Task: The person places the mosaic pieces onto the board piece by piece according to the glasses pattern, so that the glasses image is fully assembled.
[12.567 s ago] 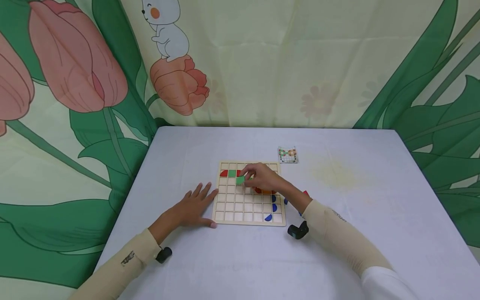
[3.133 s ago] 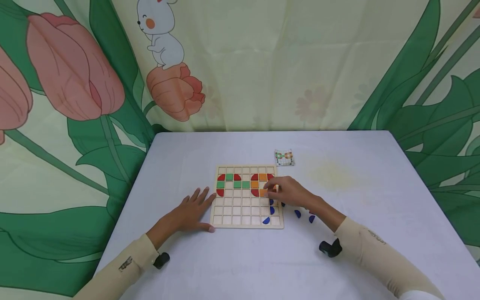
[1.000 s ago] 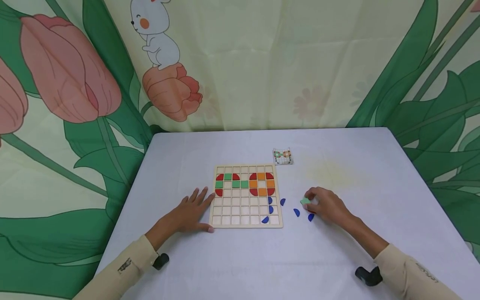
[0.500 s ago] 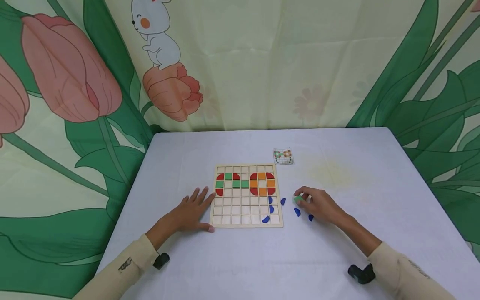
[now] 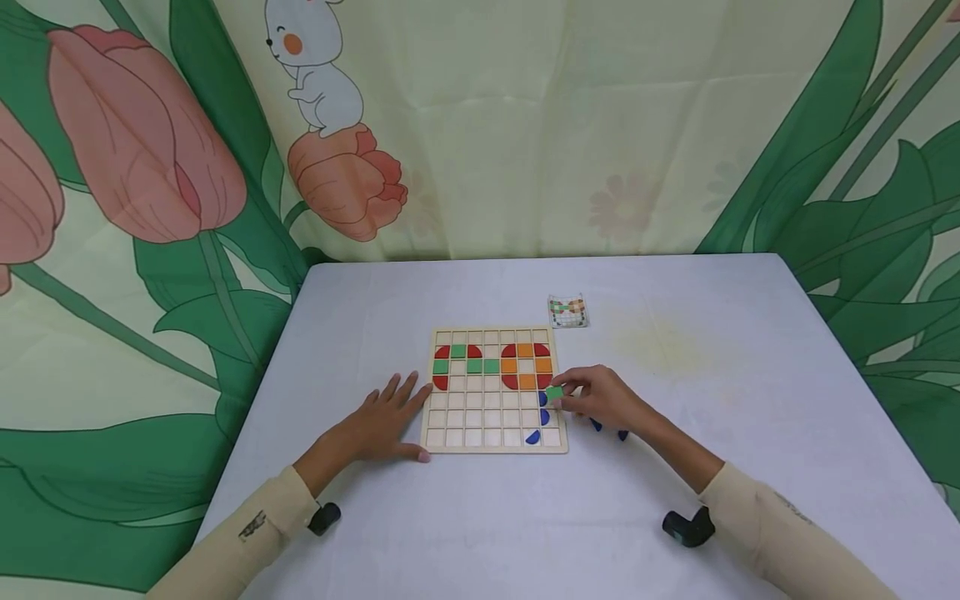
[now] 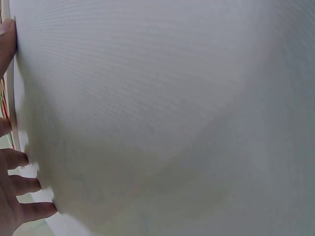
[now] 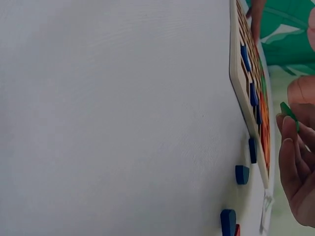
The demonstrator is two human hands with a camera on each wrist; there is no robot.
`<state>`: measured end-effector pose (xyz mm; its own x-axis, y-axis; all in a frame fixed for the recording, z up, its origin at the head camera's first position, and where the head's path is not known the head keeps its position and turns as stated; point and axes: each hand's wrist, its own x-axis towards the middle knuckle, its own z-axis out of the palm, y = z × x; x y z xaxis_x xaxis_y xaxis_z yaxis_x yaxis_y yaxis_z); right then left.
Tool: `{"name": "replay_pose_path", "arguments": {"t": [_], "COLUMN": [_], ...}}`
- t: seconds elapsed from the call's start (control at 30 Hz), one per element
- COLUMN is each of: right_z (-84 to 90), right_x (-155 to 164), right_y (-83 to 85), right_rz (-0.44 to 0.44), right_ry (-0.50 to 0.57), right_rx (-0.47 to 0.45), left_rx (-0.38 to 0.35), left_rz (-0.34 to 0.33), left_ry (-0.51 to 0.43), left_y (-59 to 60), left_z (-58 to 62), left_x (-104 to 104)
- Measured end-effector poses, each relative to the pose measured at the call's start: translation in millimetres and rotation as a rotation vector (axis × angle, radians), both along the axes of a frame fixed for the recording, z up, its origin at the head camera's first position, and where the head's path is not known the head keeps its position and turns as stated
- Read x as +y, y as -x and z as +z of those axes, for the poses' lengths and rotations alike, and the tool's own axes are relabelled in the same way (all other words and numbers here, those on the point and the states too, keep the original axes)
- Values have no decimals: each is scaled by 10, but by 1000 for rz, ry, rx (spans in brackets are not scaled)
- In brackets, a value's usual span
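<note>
My right hand [image 5: 603,398] pinches a small green square tile [image 5: 554,392] over the right edge of a wooden grid board [image 5: 480,414]. In the right wrist view the green tile [image 7: 289,114] shows between thumb and fingers, raised above the table. My left hand [image 5: 384,427] lies with fingers spread at the board's left edge, fingertips right at the frame. On the board, red quarter-round pieces [image 5: 442,383] and green squares [image 5: 475,367] form a pattern at left. Red and orange pieces [image 5: 527,351] make a ring at right. Several blue half-round pieces [image 5: 544,417] lie in the lower right cells.
A small printed card [image 5: 568,311] with a coloured pattern lies behind the board's right corner. Loose blue half-round pieces [image 7: 241,174] rest on the white cloth right of the board, with a red piece [image 7: 237,230] near them. A floral curtain [image 5: 510,125] hangs behind the table.
Since 12.6 s ago, more red, green and orange pieces have come onto the board. In the last second my right hand has carried the green tile leftward to the board. My left hand stays put.
</note>
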<state>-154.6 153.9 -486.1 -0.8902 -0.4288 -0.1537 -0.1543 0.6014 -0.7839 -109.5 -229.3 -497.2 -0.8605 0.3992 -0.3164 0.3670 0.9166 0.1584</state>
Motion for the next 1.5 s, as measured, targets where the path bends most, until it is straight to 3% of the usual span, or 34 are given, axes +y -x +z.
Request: {"name": "replay_pose_path", "arguments": {"t": [0.23, 0.6, 0.77, 1.5], "right_z": [43, 120, 135, 20], "right_x": [-192, -519, -639, -1108], "right_y": [50, 184, 254, 367], "right_rz": [62, 94, 124, 115], "right_ry": [68, 65, 105, 180], "right_rx": [-44, -25, -4, -99], "left_rx": [4, -42, -43, -49], "left_rz": [-3, 15, 22, 26], "left_ry": [-4, -2, 22, 24], "left_y": [6, 27, 37, 24], "left_z": [-18, 25, -8, 70], "left_x": [12, 19, 24, 52]}}
